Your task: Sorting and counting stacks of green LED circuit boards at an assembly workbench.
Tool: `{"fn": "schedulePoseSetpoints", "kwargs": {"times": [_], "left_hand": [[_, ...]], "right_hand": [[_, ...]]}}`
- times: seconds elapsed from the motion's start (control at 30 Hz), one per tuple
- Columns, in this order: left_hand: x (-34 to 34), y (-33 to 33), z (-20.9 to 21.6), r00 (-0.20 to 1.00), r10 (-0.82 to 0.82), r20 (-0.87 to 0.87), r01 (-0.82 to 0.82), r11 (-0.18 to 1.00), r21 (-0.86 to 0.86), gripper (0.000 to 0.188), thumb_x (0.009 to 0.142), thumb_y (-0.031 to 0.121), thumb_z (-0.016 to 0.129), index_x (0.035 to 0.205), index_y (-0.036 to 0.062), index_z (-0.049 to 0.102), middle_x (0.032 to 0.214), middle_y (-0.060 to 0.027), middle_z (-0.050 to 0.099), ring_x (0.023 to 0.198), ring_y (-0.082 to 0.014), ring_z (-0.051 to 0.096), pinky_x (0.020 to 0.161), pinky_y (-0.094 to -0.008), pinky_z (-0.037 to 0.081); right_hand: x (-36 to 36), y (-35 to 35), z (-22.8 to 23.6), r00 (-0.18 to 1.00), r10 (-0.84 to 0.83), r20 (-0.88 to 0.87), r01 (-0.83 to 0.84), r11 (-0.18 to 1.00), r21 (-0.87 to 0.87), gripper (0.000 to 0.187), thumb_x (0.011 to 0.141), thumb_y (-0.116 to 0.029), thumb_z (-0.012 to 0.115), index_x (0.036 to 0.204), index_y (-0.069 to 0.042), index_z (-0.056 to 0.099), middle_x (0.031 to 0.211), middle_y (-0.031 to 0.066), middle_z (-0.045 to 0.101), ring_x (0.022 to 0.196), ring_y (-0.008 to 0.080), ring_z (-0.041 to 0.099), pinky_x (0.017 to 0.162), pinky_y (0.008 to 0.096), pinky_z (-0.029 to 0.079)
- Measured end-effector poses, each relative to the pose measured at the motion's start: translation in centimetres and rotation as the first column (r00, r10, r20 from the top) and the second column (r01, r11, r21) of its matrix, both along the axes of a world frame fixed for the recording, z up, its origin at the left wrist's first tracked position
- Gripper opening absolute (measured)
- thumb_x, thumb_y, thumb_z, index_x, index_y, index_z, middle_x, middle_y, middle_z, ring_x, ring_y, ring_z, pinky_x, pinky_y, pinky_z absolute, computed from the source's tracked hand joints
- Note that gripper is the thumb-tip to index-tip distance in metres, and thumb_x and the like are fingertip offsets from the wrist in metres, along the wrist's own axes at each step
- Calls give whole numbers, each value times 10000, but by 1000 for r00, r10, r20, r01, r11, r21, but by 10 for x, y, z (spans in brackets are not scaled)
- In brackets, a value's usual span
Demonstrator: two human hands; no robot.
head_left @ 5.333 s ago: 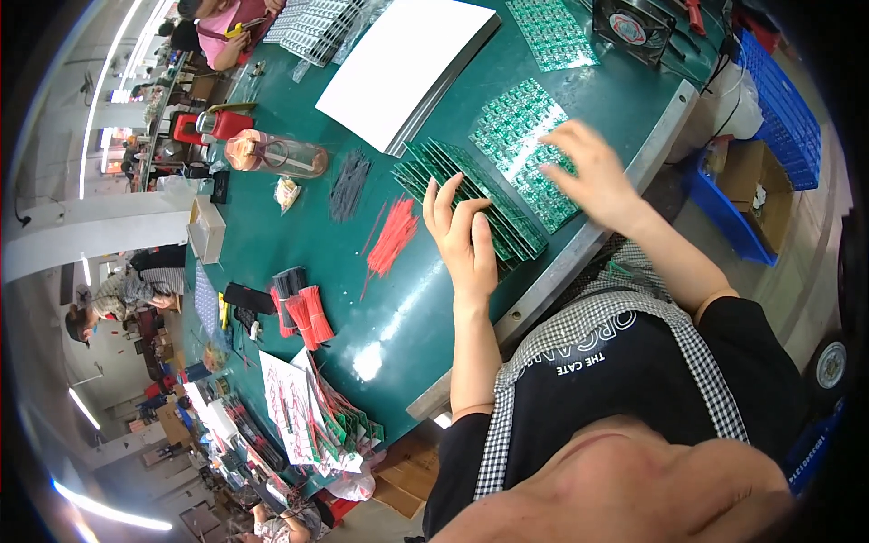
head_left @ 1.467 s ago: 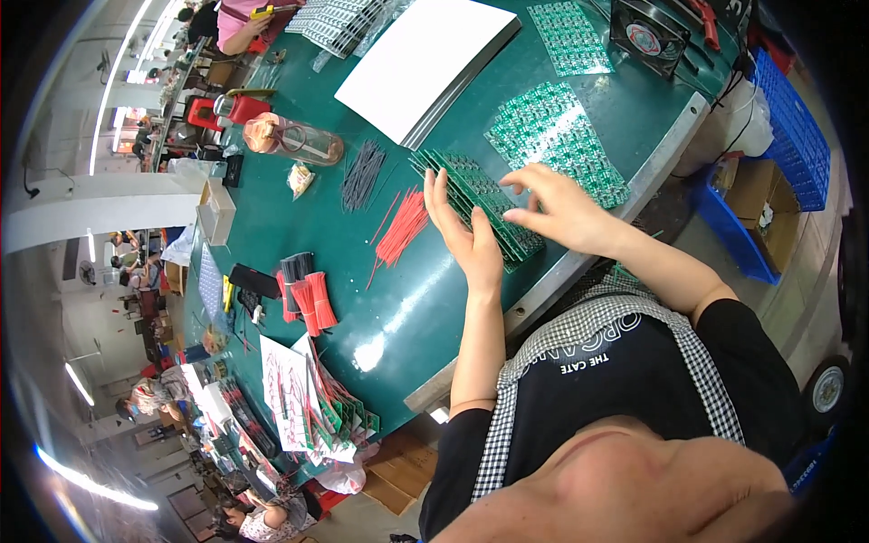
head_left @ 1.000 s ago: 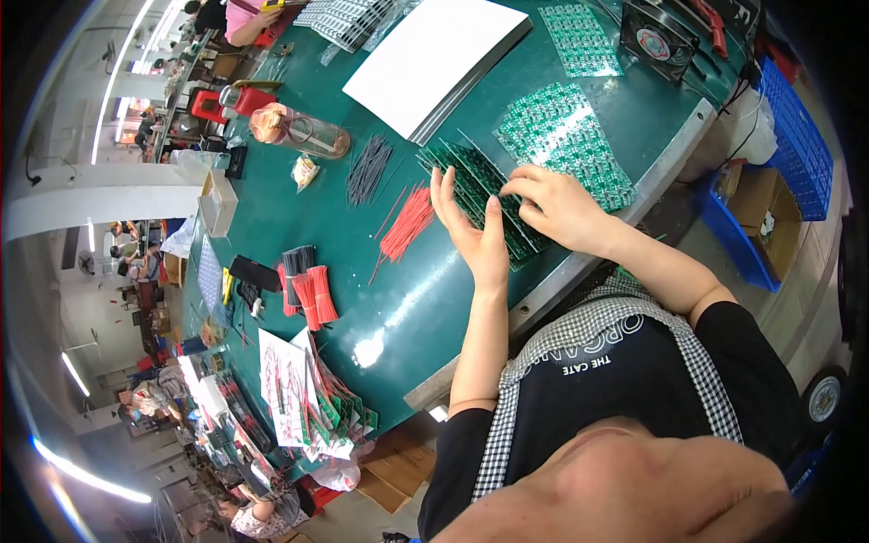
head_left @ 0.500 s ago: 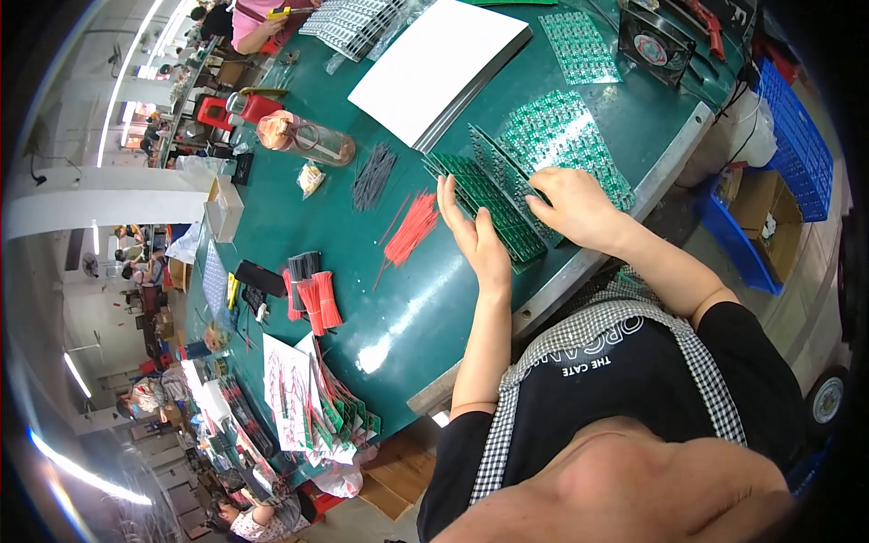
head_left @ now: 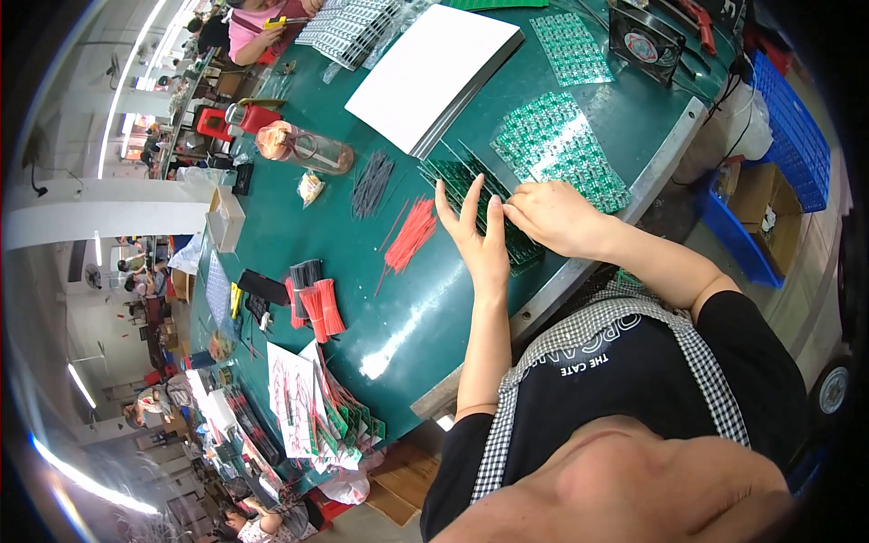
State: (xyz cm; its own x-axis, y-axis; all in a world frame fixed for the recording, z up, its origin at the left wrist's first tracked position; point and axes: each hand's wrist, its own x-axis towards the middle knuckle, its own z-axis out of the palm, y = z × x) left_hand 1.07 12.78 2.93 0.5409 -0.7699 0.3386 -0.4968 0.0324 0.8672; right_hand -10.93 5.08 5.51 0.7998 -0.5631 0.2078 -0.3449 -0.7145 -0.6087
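Observation:
Several green circuit boards [head_left: 522,251] stand on edge together near the front edge of the table, partly covered by my hands. My left hand [head_left: 478,242] is against their left side, its fingers stretched out and spread apart. At their right side is my right hand [head_left: 559,219], fingers closed in a pinch at the upper edge of a board; the fingertips are partly hidden. Just beyond the right hand lies a fanned stack of green circuit boards [head_left: 566,136]. Left of my left hand is a pile of red wires [head_left: 412,237], with dark wires [head_left: 371,184] farther off.
A thick white stack of sheets [head_left: 434,72] lies beyond the boards. A bottle [head_left: 308,149] stands left of it. Bundled wires [head_left: 317,308] and wired boards [head_left: 330,412] lie on the left. A fan [head_left: 644,45] is at the far right. Another person's hand [head_left: 270,38] is across the table.
My right hand has moved left, close to my left hand. My left fingers have spread wider. The gap between the standing boards has narrowed.

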Motion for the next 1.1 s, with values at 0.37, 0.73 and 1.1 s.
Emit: {"fn": "schedulePoseSetpoints", "kwargs": {"times": [0.37,0.73,1.1], "left_hand": [[1,3,4,997,39,-73,-35,998,44,375,801,173,625,1150,71,534,1425,-154,188,1312,-328,201,1051,-440,193],[1,4,4,999,38,11,-39,997,69,470,844,221,570,1268,74,432,1431,-146,176,1322,-314,185,1061,-427,178],[1,-2,-17,899,-48,-435,-72,964,-255,603,832,15,465,1377,36,207,1452,-135,137,1347,-253,125,1084,-391,119]], "right_hand": [[-77,-34,0,846,-507,164,383,792,476,228,770,-26,604,996,0,618,831,68,612,673,92,560,586,235,436],[-31,11,22,985,-113,134,54,923,382,513,777,-227,657,1220,-50,470,906,99,549,607,145,531,608,278,446],[-49,-9,15,897,-334,291,225,909,351,308,837,-5,486,1143,-5,528,935,68,618,741,118,569,678,244,448]]}}
